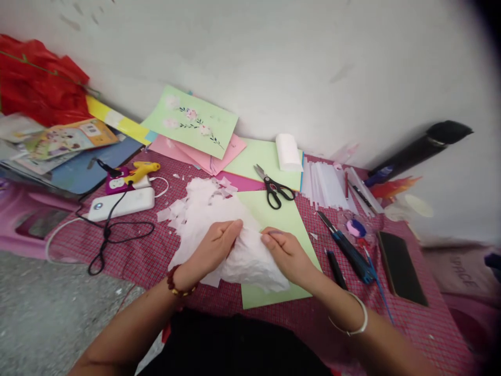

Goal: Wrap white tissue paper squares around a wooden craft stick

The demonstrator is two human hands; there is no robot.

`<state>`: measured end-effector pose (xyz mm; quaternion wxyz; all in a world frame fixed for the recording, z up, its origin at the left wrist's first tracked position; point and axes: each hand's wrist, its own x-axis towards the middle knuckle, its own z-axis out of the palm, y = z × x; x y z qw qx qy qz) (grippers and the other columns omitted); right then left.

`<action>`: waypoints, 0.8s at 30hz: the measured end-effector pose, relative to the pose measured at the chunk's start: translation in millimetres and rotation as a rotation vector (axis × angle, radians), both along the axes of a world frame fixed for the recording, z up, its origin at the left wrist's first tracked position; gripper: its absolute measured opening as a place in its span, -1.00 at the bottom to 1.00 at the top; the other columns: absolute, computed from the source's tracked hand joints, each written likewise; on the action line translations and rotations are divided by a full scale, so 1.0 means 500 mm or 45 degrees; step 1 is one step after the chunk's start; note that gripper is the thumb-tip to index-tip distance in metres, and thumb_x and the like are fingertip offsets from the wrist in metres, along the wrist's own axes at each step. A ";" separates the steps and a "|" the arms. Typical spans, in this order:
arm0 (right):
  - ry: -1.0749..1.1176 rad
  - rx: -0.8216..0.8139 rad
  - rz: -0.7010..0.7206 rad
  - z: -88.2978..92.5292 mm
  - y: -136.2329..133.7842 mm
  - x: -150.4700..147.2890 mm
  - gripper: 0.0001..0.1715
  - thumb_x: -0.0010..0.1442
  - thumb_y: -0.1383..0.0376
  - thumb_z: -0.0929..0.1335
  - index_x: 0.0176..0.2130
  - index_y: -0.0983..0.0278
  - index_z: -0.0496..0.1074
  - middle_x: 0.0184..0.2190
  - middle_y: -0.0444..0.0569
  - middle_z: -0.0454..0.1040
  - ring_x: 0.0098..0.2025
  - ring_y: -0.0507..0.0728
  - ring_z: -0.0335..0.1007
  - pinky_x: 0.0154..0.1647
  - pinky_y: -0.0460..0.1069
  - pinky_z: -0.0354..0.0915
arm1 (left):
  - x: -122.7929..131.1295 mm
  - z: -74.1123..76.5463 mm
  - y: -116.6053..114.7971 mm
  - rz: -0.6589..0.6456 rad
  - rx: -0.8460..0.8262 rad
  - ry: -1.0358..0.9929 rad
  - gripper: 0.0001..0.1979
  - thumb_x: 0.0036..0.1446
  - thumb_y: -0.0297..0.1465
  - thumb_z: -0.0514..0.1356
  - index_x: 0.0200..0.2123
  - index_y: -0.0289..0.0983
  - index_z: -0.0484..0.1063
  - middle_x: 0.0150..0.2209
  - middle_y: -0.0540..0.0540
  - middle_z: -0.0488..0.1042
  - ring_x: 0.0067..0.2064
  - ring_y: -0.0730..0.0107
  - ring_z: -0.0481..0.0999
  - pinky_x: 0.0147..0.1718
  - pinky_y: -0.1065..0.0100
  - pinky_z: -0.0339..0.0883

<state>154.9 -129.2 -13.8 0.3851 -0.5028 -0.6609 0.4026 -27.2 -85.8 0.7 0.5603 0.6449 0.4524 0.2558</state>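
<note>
White tissue paper (250, 261), thin and crumpled, spreads in front of me over torn white scraps and a light green sheet (282, 209). Closed on the tissue's left part is my left hand (219, 243), its thumb pressed against the fingers. My right hand (287, 253) pinches the tissue's right edge a short way off. What lies inside the fingers is hidden. Black-handled scissors (274, 189) rest with open blades just beyond my hands. A pile of torn tissue pieces (199, 193) sits to the left of them.
Left are a white power bank (123, 203), a yellow glue gun (143, 171) and a looped black cable (105, 235). A flower picture (195, 122) leans at the back near a tissue roll (288, 152). Right are a utility knife (350, 253), white strips (326, 183) and a dark phone-like slab (403, 269).
</note>
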 end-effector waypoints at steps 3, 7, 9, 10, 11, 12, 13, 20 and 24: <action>-0.006 -0.002 -0.006 -0.009 0.003 0.004 -0.61 0.32 0.23 0.18 -0.51 0.27 0.29 -0.49 -0.11 0.35 -0.45 0.00 0.26 -0.43 -0.10 0.18 | 0.004 0.002 0.003 -0.079 -0.144 -0.219 -0.78 0.12 -0.24 0.15 -0.39 -0.30 0.34 -0.45 0.01 0.31 -0.41 0.48 0.26 -0.44 0.46 0.13; -0.005 0.001 0.007 -0.011 0.003 0.011 -0.66 0.28 0.27 0.23 -0.52 0.27 0.31 -0.50 -0.13 0.34 -0.49 -0.01 0.23 -0.45 -0.11 0.16 | 0.007 -0.004 0.003 -0.033 -0.202 -0.318 -0.80 0.03 -0.31 0.25 -0.43 -0.32 0.33 -0.49 0.05 0.29 -0.45 0.55 0.24 -0.45 0.49 0.13; -0.009 -0.003 0.003 -0.008 -0.001 0.012 -0.65 0.26 0.28 0.25 -0.55 0.27 0.28 -0.51 -0.14 0.34 -0.51 -0.02 0.21 -0.48 -0.11 0.15 | 0.002 -0.009 0.003 -0.018 -0.161 -0.320 -0.77 0.10 -0.27 0.20 -0.47 -0.31 0.31 -0.53 0.07 0.24 -0.48 0.56 0.19 -0.48 0.49 0.10; -0.015 0.002 0.001 -0.006 -0.004 0.011 -0.64 0.26 0.29 0.25 -0.56 0.27 0.27 -0.51 -0.14 0.34 -0.51 -0.03 0.21 -0.48 -0.11 0.15 | -0.001 -0.010 0.002 -0.025 -0.124 -0.293 -0.74 0.14 -0.25 0.16 -0.48 -0.30 0.30 -0.55 0.07 0.22 -0.49 0.56 0.17 -0.49 0.49 0.09; -0.026 0.009 0.002 -0.004 -0.008 0.009 -0.64 0.26 0.30 0.24 -0.57 0.27 0.26 -0.51 -0.13 0.35 -0.51 -0.03 0.22 -0.48 -0.12 0.15 | -0.003 -0.010 0.001 -0.040 -0.072 -0.245 -0.72 0.17 -0.23 0.12 -0.48 -0.30 0.29 -0.55 0.07 0.21 -0.49 0.55 0.17 -0.50 0.48 0.08; -0.037 0.021 0.005 -0.003 -0.012 0.007 -0.63 0.26 0.30 0.24 -0.58 0.27 0.25 -0.50 -0.13 0.35 -0.50 -0.03 0.23 -0.47 -0.12 0.15 | -0.005 -0.009 -0.001 -0.057 -0.003 -0.180 -0.71 0.19 -0.22 0.09 -0.47 -0.29 0.29 -0.55 0.07 0.21 -0.49 0.53 0.18 -0.50 0.48 0.09; -0.048 0.036 0.013 -0.003 -0.015 0.004 -0.62 0.26 0.30 0.24 -0.58 0.27 0.24 -0.50 -0.12 0.36 -0.50 -0.02 0.25 -0.46 -0.12 0.16 | -0.005 -0.008 -0.004 -0.074 0.073 -0.111 -0.72 0.21 -0.20 0.05 -0.43 -0.28 0.30 -0.52 0.05 0.26 -0.48 0.51 0.21 -0.49 0.47 0.11; -0.230 0.118 0.049 0.003 -0.053 0.002 -0.66 0.32 0.26 0.18 -0.41 0.28 0.39 -0.40 -0.06 0.47 -0.40 0.02 0.37 -0.35 -0.10 0.23 | 0.010 0.007 -0.053 -0.113 0.538 0.335 -0.80 0.20 -0.25 0.08 -0.33 -0.22 0.41 -0.48 0.05 0.46 -0.50 0.47 0.38 -0.50 0.45 0.20; -0.369 0.095 0.037 0.019 -0.097 0.017 -0.64 0.35 0.25 0.14 -0.31 0.29 0.44 -0.37 -0.02 0.50 -0.38 0.06 0.39 -0.33 -0.07 0.25 | -0.004 0.023 -0.055 0.152 0.651 0.393 -0.84 0.16 -0.26 0.13 -0.37 -0.17 0.46 -0.47 0.08 0.51 -0.50 0.48 0.41 -0.52 0.47 0.22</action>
